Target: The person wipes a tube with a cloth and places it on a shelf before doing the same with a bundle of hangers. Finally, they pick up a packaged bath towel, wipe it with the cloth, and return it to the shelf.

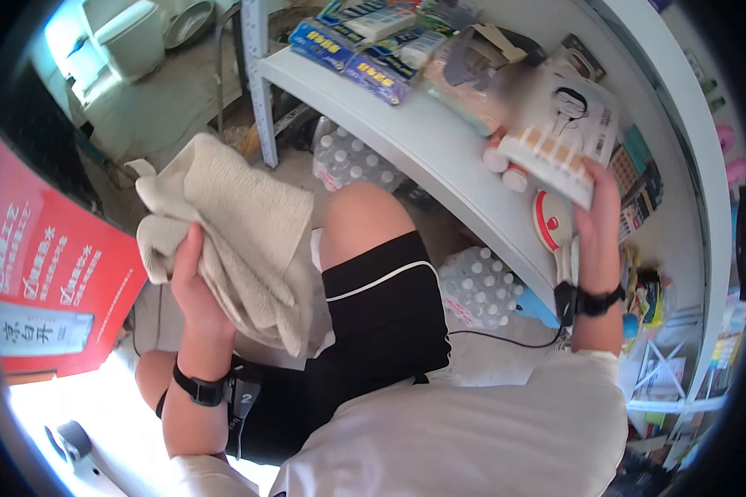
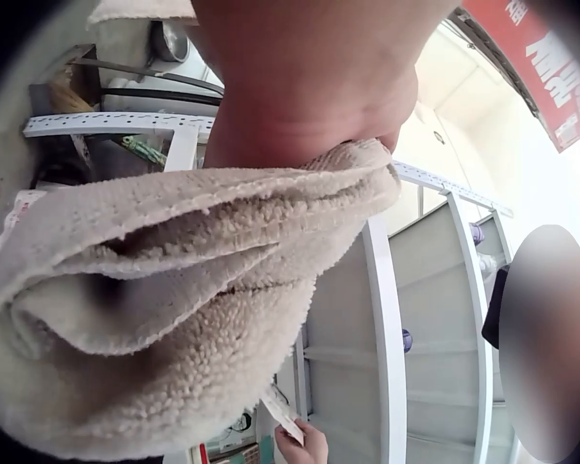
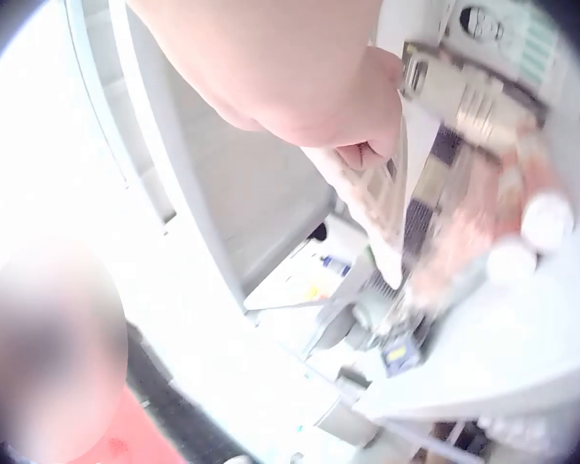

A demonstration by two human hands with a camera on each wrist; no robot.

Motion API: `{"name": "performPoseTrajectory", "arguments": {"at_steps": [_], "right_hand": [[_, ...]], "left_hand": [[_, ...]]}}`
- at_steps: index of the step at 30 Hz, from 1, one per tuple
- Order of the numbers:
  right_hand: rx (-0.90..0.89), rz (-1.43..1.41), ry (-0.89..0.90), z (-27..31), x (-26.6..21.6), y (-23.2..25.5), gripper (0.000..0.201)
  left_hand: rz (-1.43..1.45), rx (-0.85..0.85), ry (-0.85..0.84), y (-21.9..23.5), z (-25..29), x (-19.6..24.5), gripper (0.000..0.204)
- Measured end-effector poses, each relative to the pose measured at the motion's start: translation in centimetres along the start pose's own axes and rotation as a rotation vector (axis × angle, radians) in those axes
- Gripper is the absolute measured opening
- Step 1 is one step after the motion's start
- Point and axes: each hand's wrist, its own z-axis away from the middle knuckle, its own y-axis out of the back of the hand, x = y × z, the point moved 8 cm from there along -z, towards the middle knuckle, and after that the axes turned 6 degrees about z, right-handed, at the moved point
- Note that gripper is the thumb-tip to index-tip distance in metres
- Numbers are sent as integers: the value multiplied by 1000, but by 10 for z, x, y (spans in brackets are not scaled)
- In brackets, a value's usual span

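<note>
A folded beige towel [image 1: 232, 224] hangs from my left hand [image 1: 197, 290], which grips it with the thumb on top. In the left wrist view the towel [image 2: 203, 290] fills much of the frame, its folds bunched below the hand. My right hand [image 1: 601, 199] pinches the edge of a flat white package [image 1: 568, 124] with a drawn face on it, held over the white shelf [image 1: 472, 199]. In the right wrist view my fingers [image 3: 367, 145] curl round the package's edge. Beside it on the shelf are small bottles with white caps [image 3: 546, 220].
Blue and purple boxes [image 1: 331, 45] lie at the shelf's far end, near a pink bag [image 1: 460, 79]. A red and white round item [image 1: 549, 219] is by my right wrist. Bottle packs [image 1: 482, 286] sit under the shelf. A red sign [image 1: 54, 265] stands at left.
</note>
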Motion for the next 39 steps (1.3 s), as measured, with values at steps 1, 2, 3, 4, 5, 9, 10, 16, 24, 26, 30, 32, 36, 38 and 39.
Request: {"name": "performPoseTrajectory", "arguments": {"at_steps": [1, 2, 3, 4, 5, 9, 10, 16, 24, 26, 30, 32, 36, 38, 39], "right_hand": [[-75, -14, 9, 33, -6, -37, 38], [-149, -31, 18, 63, -12, -73, 46], [-195, 3, 18, 83, -12, -97, 48], [-240, 38, 20, 99, -11, -118, 51], [-315, 21, 39, 113, -11, -142, 51], [-666, 3, 151, 165, -8, -233, 54], [-770, 8, 189, 179, -8, -255, 55], [-1231, 43, 390, 241, -4, -350, 58], [-1386, 95, 708, 271, 37, -424, 76], [-1388, 29, 615, 266, 45, -427, 77], [-1411, 76, 715, 265, 49, -426, 74], [-1416, 175, 948, 277, 49, -426, 70], [-1419, 370, 1102, 297, 55, -417, 64], [-1383, 329, 1057, 294, 57, -416, 64], [-1342, 324, 1079, 288, 55, -416, 62]], "left_hand": [[-8, 16, -17, -1, 0, 2, 49], [-18, 30, -35, -4, 0, 4, 49], [-6, 31, -41, -8, 1, 5, 44], [-34, 45, -51, -6, 1, 6, 43], [-60, 60, -61, -1, 1, 5, 43], [-460, 10, -251, 3, 7, 14, 33], [-648, -8, -328, -3, 12, 19, 31], [-808, 125, -431, -11, 15, 59, 35], [-262, -144, -301, -2, 0, 55, 60], [-344, -173, -339, -2, 1, 59, 63], [-247, -81, -303, 1, 0, 66, 67], [60, -213, -304, 10, -6, 75, 60], [334, -553, -215, 18, -14, 81, 60], [293, -402, -177, 19, -22, 63, 61], [239, -286, -156, 19, -27, 50, 61]]}}
